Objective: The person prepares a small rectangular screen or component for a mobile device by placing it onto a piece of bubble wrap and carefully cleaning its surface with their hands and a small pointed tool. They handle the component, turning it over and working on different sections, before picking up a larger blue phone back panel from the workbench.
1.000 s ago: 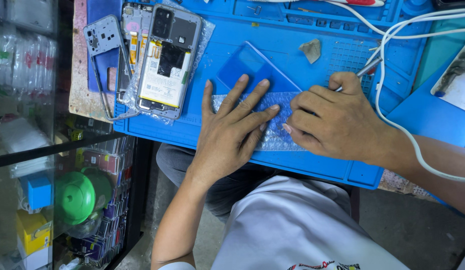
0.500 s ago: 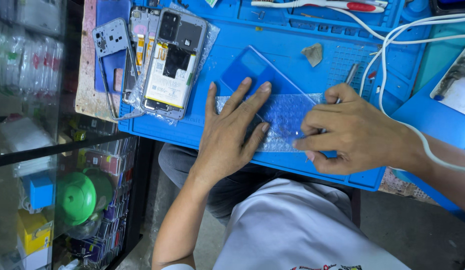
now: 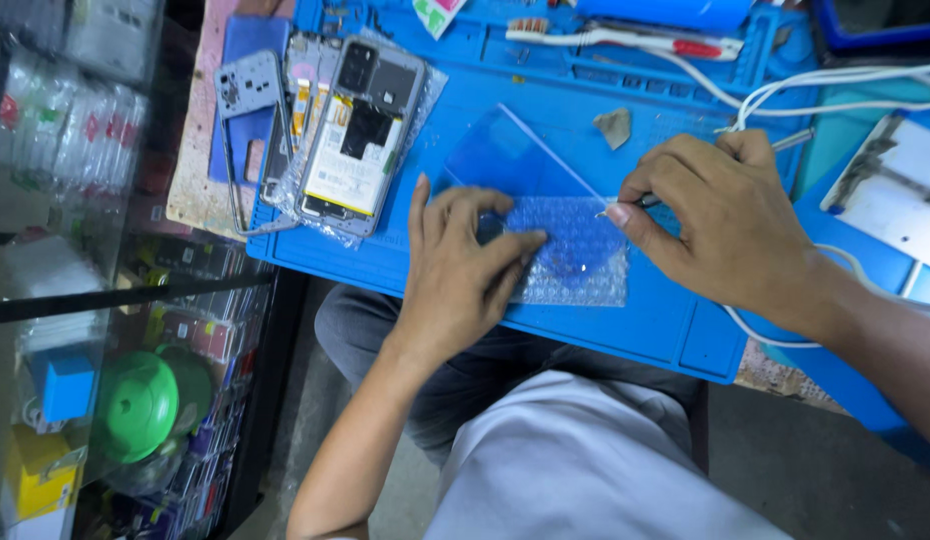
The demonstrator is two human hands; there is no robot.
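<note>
— What are we seeing, going left to right?

— An opened phone [image 3: 355, 140] is lying on our blue mat [image 3: 665, 320]. Our left hand [image 3: 460, 270] is pressing flat on the bubble-wrap pouch [image 3: 575, 255] at centre; our right hand [image 3: 720, 215] is pinching a thin metal tool [image 3: 785, 140] at its edge.
</note>
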